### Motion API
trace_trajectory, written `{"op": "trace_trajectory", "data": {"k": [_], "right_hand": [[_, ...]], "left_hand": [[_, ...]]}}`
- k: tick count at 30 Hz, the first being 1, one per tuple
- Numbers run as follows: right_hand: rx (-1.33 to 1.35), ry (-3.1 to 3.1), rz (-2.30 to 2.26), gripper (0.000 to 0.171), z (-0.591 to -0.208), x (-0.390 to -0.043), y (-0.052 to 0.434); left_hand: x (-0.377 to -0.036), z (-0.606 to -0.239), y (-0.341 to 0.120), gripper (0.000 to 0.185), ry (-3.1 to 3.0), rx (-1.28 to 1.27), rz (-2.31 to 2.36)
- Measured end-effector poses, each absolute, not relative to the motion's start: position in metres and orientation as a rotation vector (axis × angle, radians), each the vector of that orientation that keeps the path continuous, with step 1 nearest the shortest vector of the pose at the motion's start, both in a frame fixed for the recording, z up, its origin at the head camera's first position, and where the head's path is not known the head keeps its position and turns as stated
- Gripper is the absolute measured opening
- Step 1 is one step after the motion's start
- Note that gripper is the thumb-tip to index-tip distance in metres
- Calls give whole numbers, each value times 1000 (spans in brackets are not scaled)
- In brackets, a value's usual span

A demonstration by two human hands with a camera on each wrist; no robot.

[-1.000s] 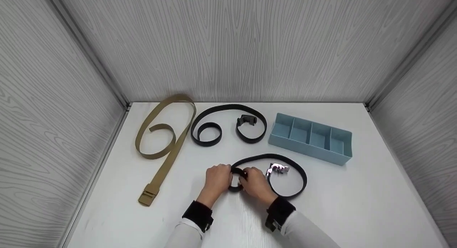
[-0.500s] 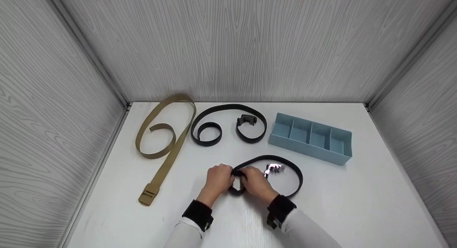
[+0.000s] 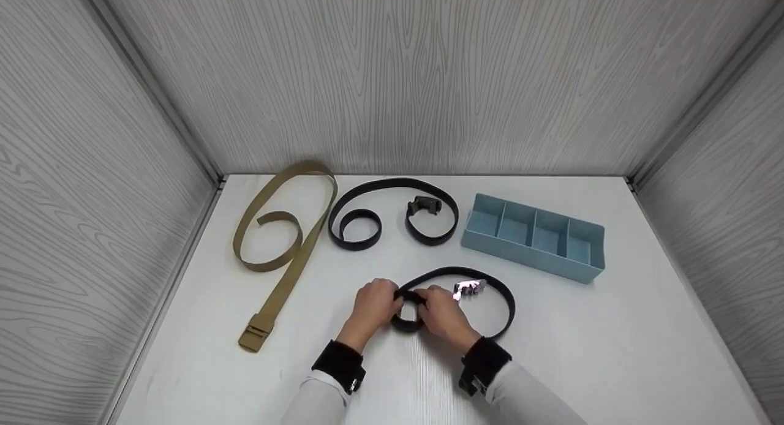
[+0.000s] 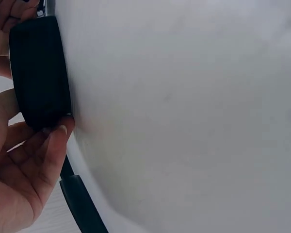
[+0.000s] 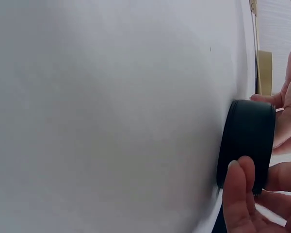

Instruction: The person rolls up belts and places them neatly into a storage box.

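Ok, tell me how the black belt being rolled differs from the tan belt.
The black belt in the hands has a shiny silver buckle; the tan belt has a tan one. The black one's end is wound into a tight coil gripped by the left hand and right hand; the tan one lies untouched in loose loops. Both rest on the white table.

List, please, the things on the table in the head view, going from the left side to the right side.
Tan belt → far black belt → left hand → right hand, both gripping the rolled end of the near black belt → blue divided tray.
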State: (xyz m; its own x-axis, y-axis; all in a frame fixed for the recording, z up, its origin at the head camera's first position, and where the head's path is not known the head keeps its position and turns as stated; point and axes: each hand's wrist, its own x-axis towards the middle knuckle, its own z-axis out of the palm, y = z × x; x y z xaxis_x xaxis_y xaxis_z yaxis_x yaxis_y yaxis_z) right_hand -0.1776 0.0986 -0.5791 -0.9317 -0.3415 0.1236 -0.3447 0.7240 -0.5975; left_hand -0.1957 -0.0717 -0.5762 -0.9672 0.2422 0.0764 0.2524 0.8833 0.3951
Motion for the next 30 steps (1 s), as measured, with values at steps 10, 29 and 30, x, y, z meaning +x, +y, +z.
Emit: {"op": "trace_trajectory", "data": {"k": [10,29,30], "right_hand": [[375,-2807,768,22,-579,-170,113],[232,-3123,614,21,-549,-165,232],[215,-3133,656,19,-548,-166,239]], "left_hand": [[-195,-579,-74,17,-2957,-362,-436],[-193,-574,-107,8,-2991,-174,-485],[-192,-573,-108,8,-2995,-166,-482]]}}
